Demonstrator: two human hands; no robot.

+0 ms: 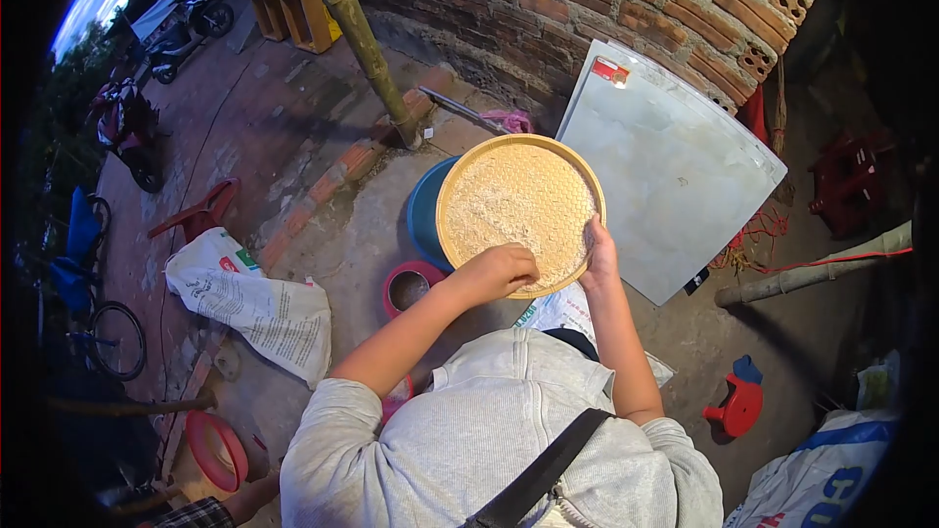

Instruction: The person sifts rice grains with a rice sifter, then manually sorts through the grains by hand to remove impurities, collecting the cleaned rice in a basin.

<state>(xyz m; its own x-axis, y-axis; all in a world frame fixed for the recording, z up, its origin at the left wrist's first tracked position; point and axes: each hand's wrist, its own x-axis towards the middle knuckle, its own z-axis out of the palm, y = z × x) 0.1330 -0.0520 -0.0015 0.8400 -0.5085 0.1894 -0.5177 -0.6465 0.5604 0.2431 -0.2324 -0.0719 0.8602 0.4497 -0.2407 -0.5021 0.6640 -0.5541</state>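
Note:
A round yellow woven tray (445, 225) holds pale, flaky grain-like material (518, 196). My right hand (601, 252) grips the tray's lower right rim, thumb over the edge. At the lower part of the tray, my left hand (502, 272) rests over the material with its fingers curled; what they hold, if anything, is hidden. Beneath the tray's left side shows a blue-green tub (424, 213). A pink basin with a metal bowl (407, 289) stands on the ground to the lower left of the tray.
A large grey panel (675, 171) lies by the brick wall (548, 10). White sacks (259, 308) lie left; another (831, 469) is lower right. A red stool (738, 406), bamboo poles (357, 29), motorbikes (127, 132) and part of another person (210, 513) surround the area.

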